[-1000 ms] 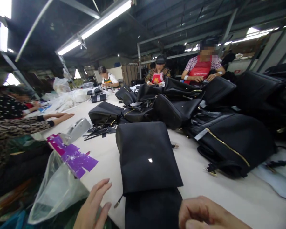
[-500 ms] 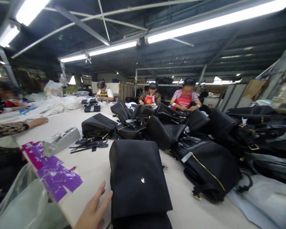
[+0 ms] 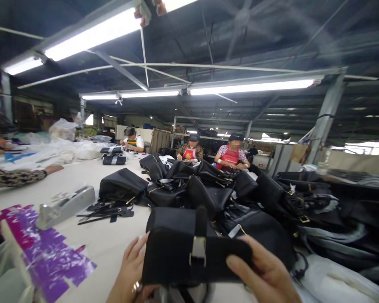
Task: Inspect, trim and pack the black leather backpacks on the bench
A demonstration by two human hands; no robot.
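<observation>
Person's R hand is gripping the R end of a black panel, thumb pressing on the near face, fingers going behind; prob. a pinch so that end can't tip or slip. L hand is lying along the L edge, fingers extended fwd, thumb hidden, so can't tell if it's gripping or only bracing; likely steadying that side. A buckle, part covered w/ sth. pale, is sitting on the near face & facing the person, presumably for a plain view. A strap is rising above it.

Position: panel is spanning the gap btwn the hands, touching both, near face roughly upright. A black bag is showing right behind; can't tell if it's all one piece. A heap of black bags is lying beyond on the table, maybe for easy reach. Loose straps & a tape dispenser are lying off to L, dispenser just beside purple tape that's covering the table corner, perhaps protecting the edge.
</observation>
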